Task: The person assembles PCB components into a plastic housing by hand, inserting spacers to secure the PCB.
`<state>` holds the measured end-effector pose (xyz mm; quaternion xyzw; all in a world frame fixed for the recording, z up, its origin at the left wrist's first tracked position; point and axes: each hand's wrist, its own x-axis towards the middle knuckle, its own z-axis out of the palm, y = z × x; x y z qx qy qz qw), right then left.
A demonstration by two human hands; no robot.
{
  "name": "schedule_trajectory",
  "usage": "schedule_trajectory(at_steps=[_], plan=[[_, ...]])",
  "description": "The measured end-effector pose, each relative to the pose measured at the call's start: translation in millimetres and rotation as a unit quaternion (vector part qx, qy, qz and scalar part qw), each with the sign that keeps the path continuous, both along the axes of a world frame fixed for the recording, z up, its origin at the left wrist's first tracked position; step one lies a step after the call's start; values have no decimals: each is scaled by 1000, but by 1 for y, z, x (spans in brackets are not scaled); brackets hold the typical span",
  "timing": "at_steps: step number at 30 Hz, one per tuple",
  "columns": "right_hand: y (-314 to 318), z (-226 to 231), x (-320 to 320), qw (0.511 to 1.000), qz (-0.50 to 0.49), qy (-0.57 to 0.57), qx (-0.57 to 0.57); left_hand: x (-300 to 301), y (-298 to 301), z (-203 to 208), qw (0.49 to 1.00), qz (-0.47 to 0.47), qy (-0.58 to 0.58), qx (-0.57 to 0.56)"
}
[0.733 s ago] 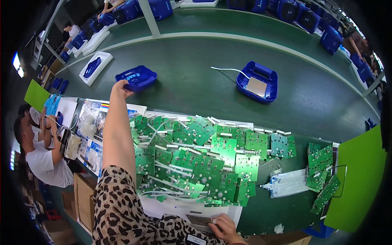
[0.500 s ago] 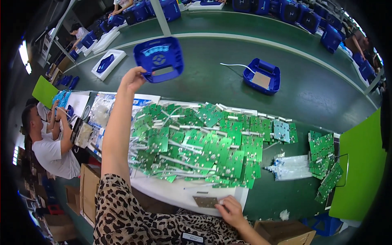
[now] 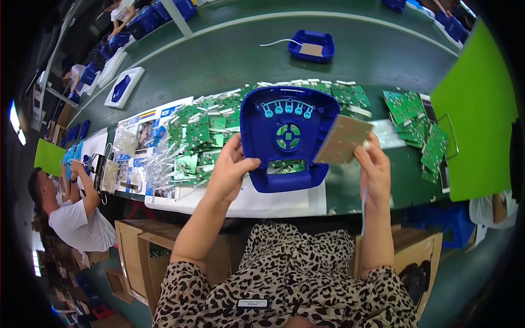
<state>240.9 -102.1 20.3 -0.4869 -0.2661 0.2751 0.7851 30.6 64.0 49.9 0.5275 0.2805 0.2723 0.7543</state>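
My left hand (image 3: pixel 232 170) grips a dark blue plastic housing (image 3: pixel 257 128) by its lower left edge, the thumb laid over the rim. Inside the housing sits a light blue strip of button pieces (image 3: pixel 289 109) above a round cut-out, with a rectangular opening lower down. Pinched in my right hand (image 3: pixel 374 164) is a tan-brown circuit board (image 3: pixel 344 141), tilted and overlapping the housing's right side. A pale cable hangs below that hand. Behind the housing, green circuit boards (image 3: pixel 213 124) with white cables lie heaped on the bench.
Farther back, a blue shell (image 3: pixel 310 53) with a board and white cable rests on the green bench (image 3: pixel 229 57). More green boards (image 3: pixel 410 117) lie by a lime-green panel (image 3: pixel 473 120). Cardboard boxes (image 3: pixel 136 257) stand below. A co-worker (image 3: pixel 76 213) works at left.
My left hand has brought the blue housing down and nearer, in front of me. My right hand has lifted the brown board from the white surface up beside it. The view has shifted.
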Motion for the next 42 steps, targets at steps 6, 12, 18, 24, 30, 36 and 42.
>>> schedule_trajectory(at_steps=[6, 12, 18, 24, 30, 36, 42], plan=[[7, -8, -16, 996, 61, -23, -58, 2, -45, -10, 999, -17, -25, -21], [6, -13, -21, 975, -10, -153, -163, -3, -59, -9, 1000, -31, 1, -1], [4, 2, -18, 941, 54, -259, -212, -7, -57, -7, 999, -40, -11, -5], [10, 4, -30, 914, -32, -358, -186, 19, -49, -13, 999, 40, 22, 30], [16, -2, -30, 909, -16, -351, -225, 20, -47, -22, 992, 70, 45, 90], [22, -6, -32, 920, -6, -314, -235, 16, -52, -30, 985, 85, 63, 136], [29, -9, -32, 908, 9, -332, -256, 13, -53, -35, 979, 106, 76, 154]])
